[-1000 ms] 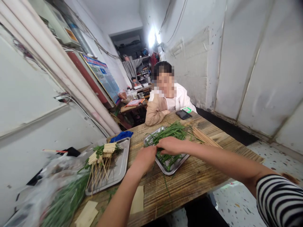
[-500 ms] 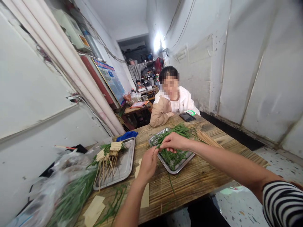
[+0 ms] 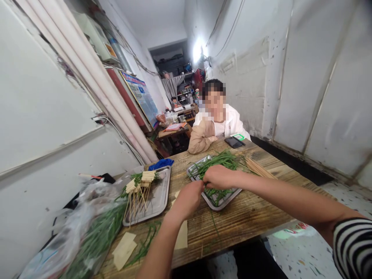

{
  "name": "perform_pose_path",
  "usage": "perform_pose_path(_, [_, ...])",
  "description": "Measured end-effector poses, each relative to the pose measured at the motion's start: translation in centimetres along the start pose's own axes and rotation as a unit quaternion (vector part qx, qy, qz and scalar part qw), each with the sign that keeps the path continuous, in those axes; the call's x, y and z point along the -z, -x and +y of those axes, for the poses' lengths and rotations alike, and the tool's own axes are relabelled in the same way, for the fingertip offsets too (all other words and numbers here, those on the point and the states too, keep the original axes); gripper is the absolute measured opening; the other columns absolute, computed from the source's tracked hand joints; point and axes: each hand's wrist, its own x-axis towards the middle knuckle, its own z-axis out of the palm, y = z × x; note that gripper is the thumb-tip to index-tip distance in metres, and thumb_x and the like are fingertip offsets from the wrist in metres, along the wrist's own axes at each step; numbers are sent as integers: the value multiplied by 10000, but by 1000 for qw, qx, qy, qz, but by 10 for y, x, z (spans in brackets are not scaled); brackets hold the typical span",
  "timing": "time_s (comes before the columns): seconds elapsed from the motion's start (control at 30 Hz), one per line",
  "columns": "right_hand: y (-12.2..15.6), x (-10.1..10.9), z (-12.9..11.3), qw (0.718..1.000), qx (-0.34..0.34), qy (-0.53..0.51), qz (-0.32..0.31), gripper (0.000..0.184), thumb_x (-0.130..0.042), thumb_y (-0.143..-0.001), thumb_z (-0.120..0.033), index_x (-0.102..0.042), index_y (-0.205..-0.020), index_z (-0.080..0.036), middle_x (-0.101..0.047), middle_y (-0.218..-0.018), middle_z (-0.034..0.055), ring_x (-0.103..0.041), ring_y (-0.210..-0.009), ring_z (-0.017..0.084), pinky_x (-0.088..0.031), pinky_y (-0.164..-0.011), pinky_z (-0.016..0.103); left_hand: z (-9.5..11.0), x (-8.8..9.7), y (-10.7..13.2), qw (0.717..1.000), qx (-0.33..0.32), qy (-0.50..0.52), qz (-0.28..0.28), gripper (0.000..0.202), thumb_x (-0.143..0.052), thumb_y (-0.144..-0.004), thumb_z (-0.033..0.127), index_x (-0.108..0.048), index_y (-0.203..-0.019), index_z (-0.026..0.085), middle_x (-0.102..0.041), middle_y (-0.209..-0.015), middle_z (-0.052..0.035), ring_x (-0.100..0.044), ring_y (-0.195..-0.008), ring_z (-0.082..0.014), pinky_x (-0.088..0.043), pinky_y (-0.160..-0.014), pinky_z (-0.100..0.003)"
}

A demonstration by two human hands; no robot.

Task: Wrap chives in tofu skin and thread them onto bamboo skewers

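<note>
Hands at work over a wooden table point(image 3: 247, 217), seen from its near edge. At the left edge, a clear plastic bag point(image 3: 68, 230) holds green stalks point(image 3: 100, 232). Beside it, the left tray point(image 3: 162, 195) bears skewers point(image 3: 135, 203) carrying pale rolls point(image 3: 148, 176), some stick ends reaching its near edge; a blue cloth point(image 3: 161, 164) lies at its far edge. Pale sheets point(image 3: 124, 250) and loose strands point(image 3: 145, 244) lie toward the table's near edge. At the centre, the left hand point(image 3: 187, 197) and right hand point(image 3: 219, 178) meet over the left side of the right tray point(image 3: 215, 208); the fingers of both are curled closed, tips together, but whether they pinch anything cannot be told. The long greens point(image 3: 223, 158) fill this tray, densest toward its far edge. Bare sticks point(image 3: 258, 168) lie off its right edge.

Likely faults: a strand pulled from the tangle could drag others over the rim; a tight pinch or hard tug could snap a thin blade; a sweeping right forearm could scatter the sticks. The greens look narrow, deep green and limber, lying crisscrossed.
</note>
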Motion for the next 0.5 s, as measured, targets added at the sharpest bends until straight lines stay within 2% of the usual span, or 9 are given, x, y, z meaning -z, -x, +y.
perform_pose_path(0.13, [1,8,5,998,43,-46,-28,121,-635,-775,-218,-728,-818,-154,-685,-726,61,-587,-659,157,-330,-542,225,-2,1,6,999,-21,38,-15,294,-297,-933,313,-551,-855,187,-640,-847,-72,-584,-799,-189,-406,-729,-282])
perform_pose_path(0.2, [3,9,8,990,64,-123,-26,85,-631,-757,-168,-709,-735,-142,-638,-618,14,-533,-568,114,-315,-513,206,-6,-2,10,995,-40,88,4,346,-262,-946,342,-562,-868,187,-642,-857,-67,-584,-818,-184,-422,-761,-289])
perform_pose_path(0.23, [4,9,9,982,63,-179,-21,94,-618,-759,-156,-691,-703,-137,-604,-569,-9,-505,-528,96,-314,-498,194,-8,-4,12,992,-48,116,30,364,-251,-951,353,-572,-903,186,-647,-895,-70,-585,-857,-183,-427,-793,-295])
perform_pose_path(0.3, [4,8,7,949,30,-315,-3,127,-583,-784,-173,-651,-687,-128,-544,-517,-41,-470,-467,74,-327,-461,172,-12,-8,14,979,-49,165,113,369,-258,-953,358,-578,-1019,185,-645,-1020,-80,-573,-972,-183,-419,-879,-311])
perform_pose_path(0.37, [1,5,0,898,-26,-438,25,149,-550,-809,-205,-606,-694,-129,-524,-513,-55,-465,-427,68,-351,-418,163,-14,-10,13,959,-37,194,203,364,-284,-949,356,-573,-1095,187,-625,-1104,-83,-546,-1052,-182,-396,-945,-326])
perform_pose_path(0.43, [-4,1,-11,853,-63,-515,60,159,-535,-820,-210,-558,-680,-138,-531,-525,-57,-472,-404,66,-373,-383,160,-14,-12,12,939,-21,212,271,362,-311,-942,369,-596,-1063,182,-615,-1109,-85,-532,-1071,-185,-384,-971,-336])
perform_pose_path(0.5, [-11,-3,-21,827,-78,-550,91,166,-533,-823,-191,-526,-663,-146,-536,-523,-58,-477,-389,63,-388,-359,156,-12,-15,11,917,3,253,308,380,-307,-940,397,-603,-1032,176,-615,-1085,-84,-533,-1067,-188,-392,-965,-337])
